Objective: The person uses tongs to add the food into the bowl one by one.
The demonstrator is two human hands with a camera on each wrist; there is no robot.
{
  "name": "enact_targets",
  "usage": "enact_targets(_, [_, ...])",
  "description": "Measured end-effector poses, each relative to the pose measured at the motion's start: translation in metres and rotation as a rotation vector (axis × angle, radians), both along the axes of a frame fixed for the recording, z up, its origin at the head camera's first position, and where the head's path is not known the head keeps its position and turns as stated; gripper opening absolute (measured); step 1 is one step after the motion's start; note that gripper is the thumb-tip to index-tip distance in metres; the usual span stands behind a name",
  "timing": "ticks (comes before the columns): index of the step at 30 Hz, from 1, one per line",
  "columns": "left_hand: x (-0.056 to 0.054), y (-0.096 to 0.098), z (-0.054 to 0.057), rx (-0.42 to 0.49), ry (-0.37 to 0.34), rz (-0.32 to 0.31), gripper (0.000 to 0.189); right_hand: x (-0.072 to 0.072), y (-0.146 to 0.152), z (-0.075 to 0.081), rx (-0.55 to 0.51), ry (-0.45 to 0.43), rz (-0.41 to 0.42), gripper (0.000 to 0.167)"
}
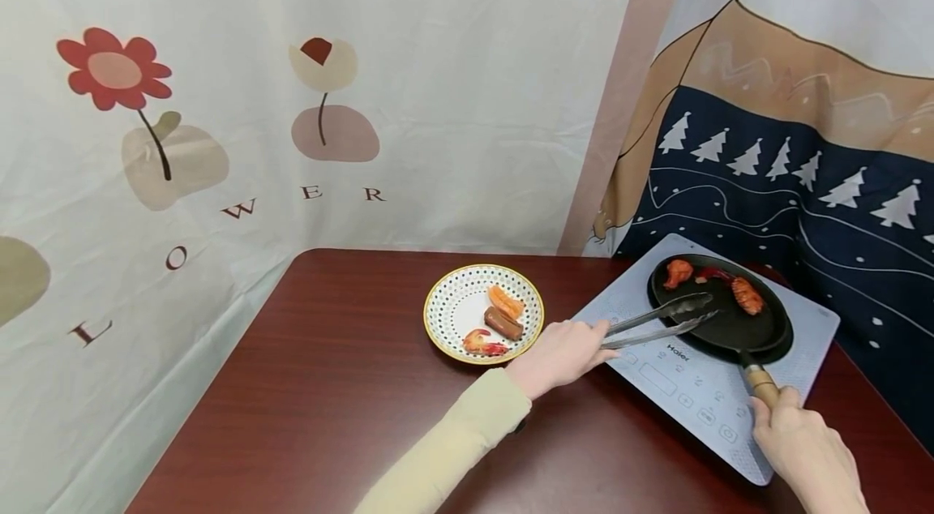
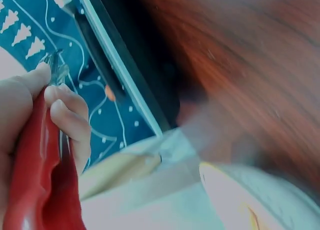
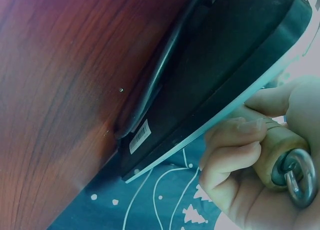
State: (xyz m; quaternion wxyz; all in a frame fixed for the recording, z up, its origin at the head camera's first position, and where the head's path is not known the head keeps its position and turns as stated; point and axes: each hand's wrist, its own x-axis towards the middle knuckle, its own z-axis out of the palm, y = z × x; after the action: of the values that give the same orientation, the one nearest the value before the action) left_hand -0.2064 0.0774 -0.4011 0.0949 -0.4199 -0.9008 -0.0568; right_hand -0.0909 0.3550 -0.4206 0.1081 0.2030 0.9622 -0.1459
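My left hand [image 1: 560,353] holds metal tongs [image 1: 660,318] by their red handle [image 2: 37,175]. The two tips stand a little apart over the left part of a black frying pan [image 1: 737,329], with nothing between them. Fingers of my right hand [image 1: 808,443] curl round the pan's wooden handle [image 3: 281,145], which ends in a metal ring [image 3: 301,177]. Toward the pan's far side lie an orange-red piece of food [image 1: 679,272], a dark red piece [image 1: 715,274] and a browned, scored piece of meat [image 1: 747,296].
Under the pan is a pale induction cooker [image 1: 660,409], set at an angle on the brown table [image 1: 350,384]. Left of it stands a dotted, yellow-rimmed plate [image 1: 448,311] bearing a sausage [image 1: 503,323], a shrimp [image 1: 483,344] and an orange piece [image 1: 507,301]. Printed curtains [image 1: 467,92] hang behind.
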Motion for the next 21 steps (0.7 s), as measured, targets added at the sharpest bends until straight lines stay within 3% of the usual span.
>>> enact_targets(5, [-0.001,-0.025,0.002,0.018,0.13,0.03,0.029,0.0,-0.001,0.001,-0.003,-0.002,-0.001,0.044])
enact_targets(10, [-0.004,-0.051,0.01,0.027,0.189,0.097,0.031,0.0,-0.001,0.001,-0.001,0.003,0.0,0.044])
enact_targets(15, [-0.007,-0.079,0.017,0.035,0.173,0.104,0.029,0.0,-0.001,0.001,0.002,-0.002,-0.004,0.044])
enact_targets(21, [-0.007,-0.115,0.026,0.035,0.065,0.096,0.028,0.0,0.0,0.002,-0.007,-0.016,-0.004,0.045])
